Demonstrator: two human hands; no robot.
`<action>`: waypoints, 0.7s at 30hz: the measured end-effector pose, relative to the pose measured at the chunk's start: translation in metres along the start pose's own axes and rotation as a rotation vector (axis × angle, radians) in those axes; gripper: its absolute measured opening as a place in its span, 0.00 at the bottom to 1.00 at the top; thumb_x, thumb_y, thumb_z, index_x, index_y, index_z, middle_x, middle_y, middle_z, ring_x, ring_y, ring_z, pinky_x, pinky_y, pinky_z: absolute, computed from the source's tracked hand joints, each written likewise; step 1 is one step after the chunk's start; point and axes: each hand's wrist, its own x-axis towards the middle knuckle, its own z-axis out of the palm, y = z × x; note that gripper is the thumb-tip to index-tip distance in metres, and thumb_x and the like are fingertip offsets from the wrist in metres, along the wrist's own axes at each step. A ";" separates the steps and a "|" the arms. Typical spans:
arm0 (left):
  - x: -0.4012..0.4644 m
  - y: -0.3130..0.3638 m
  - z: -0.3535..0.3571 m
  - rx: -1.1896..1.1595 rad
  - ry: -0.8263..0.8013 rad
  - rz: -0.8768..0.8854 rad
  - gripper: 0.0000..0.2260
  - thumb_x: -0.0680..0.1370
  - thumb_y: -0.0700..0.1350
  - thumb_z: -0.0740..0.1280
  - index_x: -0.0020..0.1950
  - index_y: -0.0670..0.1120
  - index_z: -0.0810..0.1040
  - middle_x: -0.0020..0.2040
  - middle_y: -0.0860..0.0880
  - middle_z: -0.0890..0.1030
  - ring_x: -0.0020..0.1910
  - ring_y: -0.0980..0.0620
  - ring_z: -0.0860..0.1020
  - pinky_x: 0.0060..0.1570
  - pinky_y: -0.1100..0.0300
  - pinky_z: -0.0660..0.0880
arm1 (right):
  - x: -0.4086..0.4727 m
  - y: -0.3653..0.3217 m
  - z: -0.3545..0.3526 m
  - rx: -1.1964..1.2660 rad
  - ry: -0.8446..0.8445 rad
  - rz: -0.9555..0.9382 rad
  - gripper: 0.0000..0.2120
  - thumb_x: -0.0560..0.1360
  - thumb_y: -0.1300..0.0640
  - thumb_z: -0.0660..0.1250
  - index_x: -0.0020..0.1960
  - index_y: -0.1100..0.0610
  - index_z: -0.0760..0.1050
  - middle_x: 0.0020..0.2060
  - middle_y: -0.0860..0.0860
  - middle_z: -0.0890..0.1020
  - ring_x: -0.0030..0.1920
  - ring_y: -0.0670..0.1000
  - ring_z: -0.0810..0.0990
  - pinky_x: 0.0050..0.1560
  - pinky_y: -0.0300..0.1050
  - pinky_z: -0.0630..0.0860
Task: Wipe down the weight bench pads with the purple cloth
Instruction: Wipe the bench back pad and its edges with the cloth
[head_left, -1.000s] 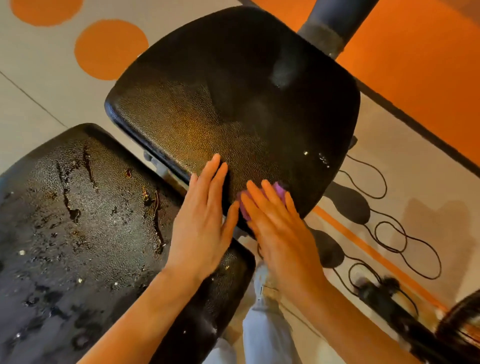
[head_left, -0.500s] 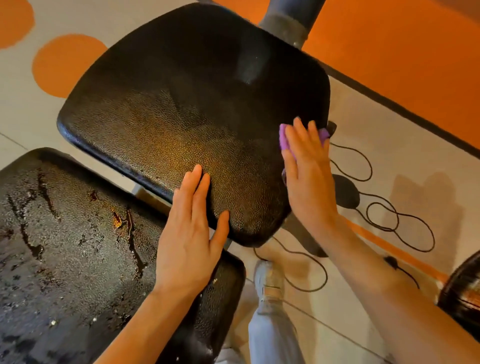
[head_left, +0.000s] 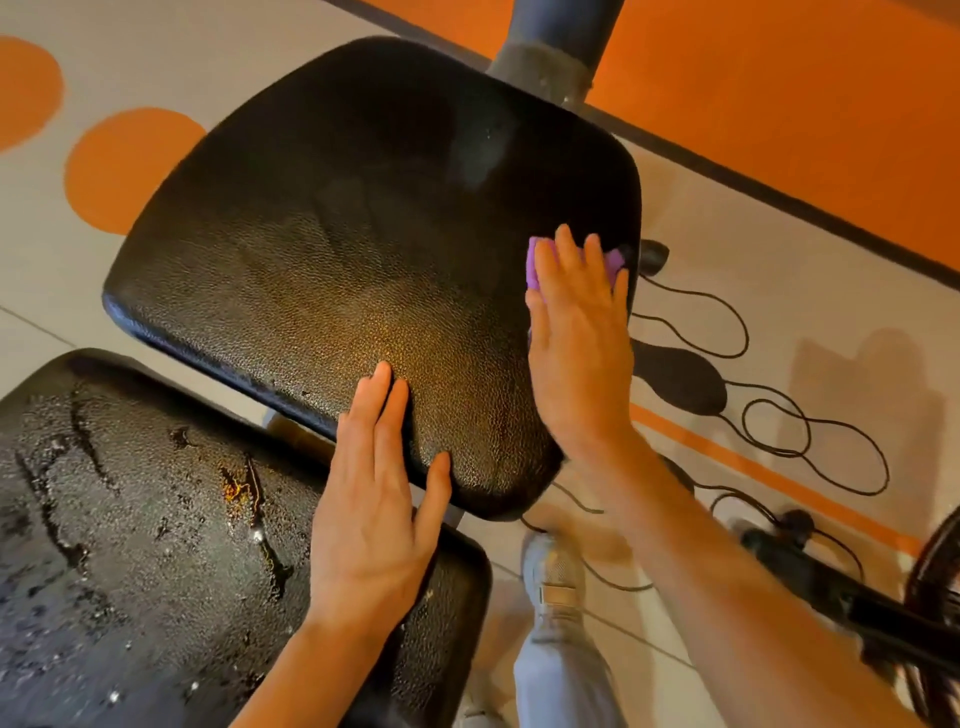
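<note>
- Pressing flat with straight fingers, the right hand (head_left: 574, 332) pins the purple cloth (head_left: 535, 262) against the right edge of the upper pad (head_left: 337, 234); only soft violet corners of the cloth show past the fingertips.
- The upper pad is a rounded, roughly square cushion of black pebbled vinyl with a dull sheen and a few droplets near its far edge.
- The left hand (head_left: 374, 512) lies open, fingers together and thumb spread, bridging the gap: fingertips on the upper pad's near edge, palm over the lower pad (head_left: 156, 545).
- The lower pad has the same grained black vinyl, beaded with wet drops and streaked with cracked, rust-coloured tears.
- On the floor (head_left: 727, 260), pale tiles carry orange circles and a stripe; thin black cords (head_left: 810, 441) loop beside a grey shoe (head_left: 553, 577).
</note>
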 end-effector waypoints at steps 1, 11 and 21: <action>0.000 0.000 0.000 -0.002 -0.006 -0.003 0.29 0.80 0.55 0.55 0.78 0.43 0.57 0.80 0.50 0.55 0.79 0.54 0.53 0.76 0.51 0.57 | -0.026 -0.007 -0.001 0.025 0.000 -0.055 0.22 0.81 0.59 0.58 0.75 0.56 0.62 0.75 0.54 0.63 0.76 0.57 0.56 0.76 0.57 0.53; 0.001 0.002 -0.001 -0.006 0.001 -0.007 0.28 0.80 0.54 0.55 0.77 0.42 0.58 0.79 0.48 0.57 0.79 0.51 0.56 0.74 0.45 0.62 | 0.043 0.016 -0.004 -0.032 -0.076 -0.052 0.22 0.83 0.55 0.52 0.75 0.56 0.59 0.76 0.55 0.60 0.76 0.58 0.55 0.75 0.59 0.53; 0.000 0.002 -0.003 -0.061 0.001 0.004 0.27 0.80 0.53 0.56 0.77 0.44 0.58 0.79 0.50 0.56 0.79 0.52 0.55 0.75 0.48 0.59 | 0.045 0.041 -0.017 0.027 -0.121 -0.140 0.22 0.81 0.60 0.54 0.75 0.56 0.60 0.75 0.55 0.61 0.76 0.57 0.55 0.75 0.60 0.53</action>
